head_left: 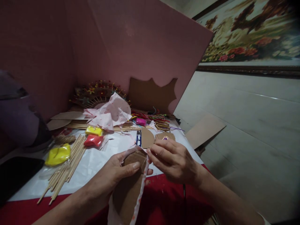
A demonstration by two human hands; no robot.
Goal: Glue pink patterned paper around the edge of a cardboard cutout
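My left hand (pixel 126 167) grips a brown cardboard piece (pixel 127 193) with a rounded top, its thumb lying across the face. Pale pink patterned fabric (pixel 140 195) is folded over the cardboard's rim. At the upper right edge, the fingertips of my right hand (pixel 172 159) are pinched together on the fabric border. Whether a needle or thread is between them is too small to tell. Just beyond stand blue thread snips (pixel 138 138), a rounded cardboard cutout (pixel 147 137) and another cardboard piece (pixel 172 136) with a small patterned patch, partly behind my right hand.
Wooden sticks (pixel 67 165), yellow clay (pixel 57 155) and red clay (pixel 93 140) packets lie left. Behind are crumpled pink fabric (pixel 112 112), a pin-studded arch (pixel 100 89), coloured pipe cleaners (pixel 152 116) and scalloped cardboard (pixel 152 93). A dark flat object (pixel 20 178) rests far left.
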